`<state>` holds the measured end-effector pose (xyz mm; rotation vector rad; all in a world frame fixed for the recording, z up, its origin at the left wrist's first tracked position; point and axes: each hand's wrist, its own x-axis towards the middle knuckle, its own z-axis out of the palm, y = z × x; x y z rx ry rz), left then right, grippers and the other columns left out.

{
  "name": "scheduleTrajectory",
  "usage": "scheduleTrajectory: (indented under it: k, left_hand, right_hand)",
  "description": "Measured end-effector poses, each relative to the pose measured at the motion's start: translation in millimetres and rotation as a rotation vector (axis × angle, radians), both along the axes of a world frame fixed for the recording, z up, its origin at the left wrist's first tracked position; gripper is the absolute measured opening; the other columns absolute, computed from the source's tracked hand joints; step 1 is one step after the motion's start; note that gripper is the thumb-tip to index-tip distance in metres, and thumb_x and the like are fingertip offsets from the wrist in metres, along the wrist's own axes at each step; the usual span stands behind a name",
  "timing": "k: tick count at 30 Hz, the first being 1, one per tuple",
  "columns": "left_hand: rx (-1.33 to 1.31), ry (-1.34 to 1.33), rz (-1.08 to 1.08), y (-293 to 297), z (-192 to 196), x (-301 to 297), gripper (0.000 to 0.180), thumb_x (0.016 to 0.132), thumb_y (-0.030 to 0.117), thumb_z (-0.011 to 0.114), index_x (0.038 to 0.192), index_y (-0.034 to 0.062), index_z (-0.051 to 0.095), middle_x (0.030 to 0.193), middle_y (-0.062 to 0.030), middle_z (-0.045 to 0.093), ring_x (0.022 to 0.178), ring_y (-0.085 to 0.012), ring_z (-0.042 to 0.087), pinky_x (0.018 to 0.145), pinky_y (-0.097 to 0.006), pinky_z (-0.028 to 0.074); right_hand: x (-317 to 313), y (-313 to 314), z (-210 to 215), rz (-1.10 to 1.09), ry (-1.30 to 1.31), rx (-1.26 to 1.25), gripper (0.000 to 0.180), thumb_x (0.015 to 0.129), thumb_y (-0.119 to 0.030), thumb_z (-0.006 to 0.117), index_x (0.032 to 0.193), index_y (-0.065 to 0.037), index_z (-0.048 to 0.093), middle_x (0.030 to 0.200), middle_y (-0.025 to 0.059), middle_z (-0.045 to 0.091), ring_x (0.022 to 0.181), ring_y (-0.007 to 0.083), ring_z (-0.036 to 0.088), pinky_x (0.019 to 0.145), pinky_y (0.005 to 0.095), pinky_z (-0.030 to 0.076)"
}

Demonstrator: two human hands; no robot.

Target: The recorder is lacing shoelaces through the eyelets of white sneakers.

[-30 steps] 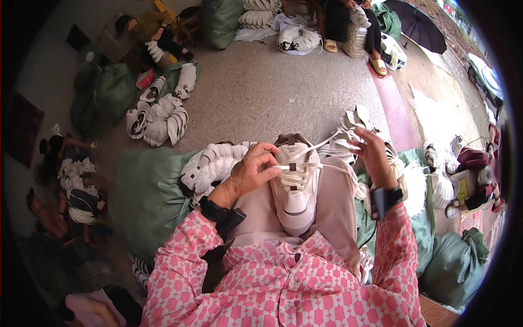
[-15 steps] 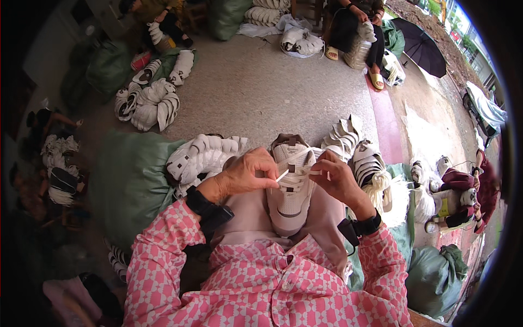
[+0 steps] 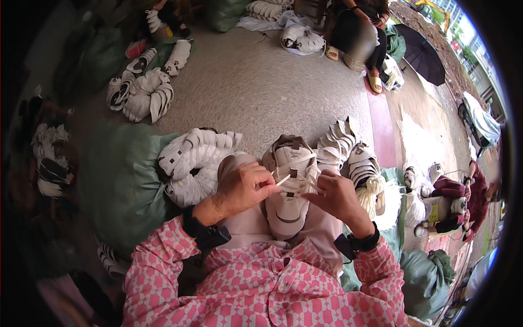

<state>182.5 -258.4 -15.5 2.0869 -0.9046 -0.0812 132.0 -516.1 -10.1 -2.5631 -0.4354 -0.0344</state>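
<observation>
A white sneaker [image 3: 285,213] rests between my thighs, its toe pointing toward me and its brown-lined collar pointing away. White shoelace [image 3: 297,159] crosses its tongue and passes through part of the eyelet rows. Just left of the laces, my left hand [image 3: 245,188] is closed in a pinch on one lace end, whose tip juts out past the fingers. My right hand [image 3: 335,197] is at the right eyelet edge, thumb and fingertips pinched on the lace there. The exact spot under the right fingertips is partly hidden.
Stacked white shoe uppers [image 3: 199,163] lie beyond my left hand, beside a big green sack [image 3: 122,185]. More uppers [image 3: 362,163] and a bundle of pale laces [image 3: 371,188] are at my right. Other people sit farther off, one by a black umbrella [image 3: 418,54].
My right hand has come down and nearer to the eyelets. The lace strand stretched above the shoe now lies closer to it. My left hand has dropped slightly, still pinching the lace end.
</observation>
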Motion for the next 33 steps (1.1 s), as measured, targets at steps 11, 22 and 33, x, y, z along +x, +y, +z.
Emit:
scheduleTrajectory:
  k: [11,22,33]
  left_hand:
    - [-0.369,0.459,0.012,1.0,-27.7,72.0,0.015,0.09,0.016,0.063,0.1,0.0048,0.066,0.098,-0.0002,0.064,0.092,-0.0086,0.057,0.087,-0.026,0.045]
    - [-0.355,0.448,-0.123,-25.9,-61.7,75.9,0.023,0.094,0.023,0.057,0.112,0.0083,0.062,0.111,0.0,0.055,0.099,-0.0082,0.051,0.086,-0.024,0.043]
    - [-0.304,0.573,-0.037,-27.6,-45.9,62.6,0.016,0.092,0.02,0.061,0.099,0.0066,0.064,0.109,-0.0013,0.057,0.099,-0.0105,0.052,0.088,-0.026,0.042]
  right_hand:
    - [16.5,-26.3,-24.4,-0.183,0.246,0.524,0.04,0.098,-0.035,0.052,0.111,0.002,0.06,0.093,0.0095,0.064,0.085,0.0154,0.059,0.075,0.0281,0.046]
    - [52.3,-4.3,-23.1,-0.247,0.155,0.321,0.042,0.085,-0.039,0.065,0.104,-0.001,0.061,0.078,0.0144,0.064,0.069,0.0262,0.062,0.063,0.0348,0.048]
    - [42.9,-24.5,-30.5,-0.161,0.455,0.738,0.035,0.089,-0.029,0.063,0.102,0.003,0.063,0.081,0.0087,0.063,0.07,0.0166,0.061,0.06,0.028,0.049]
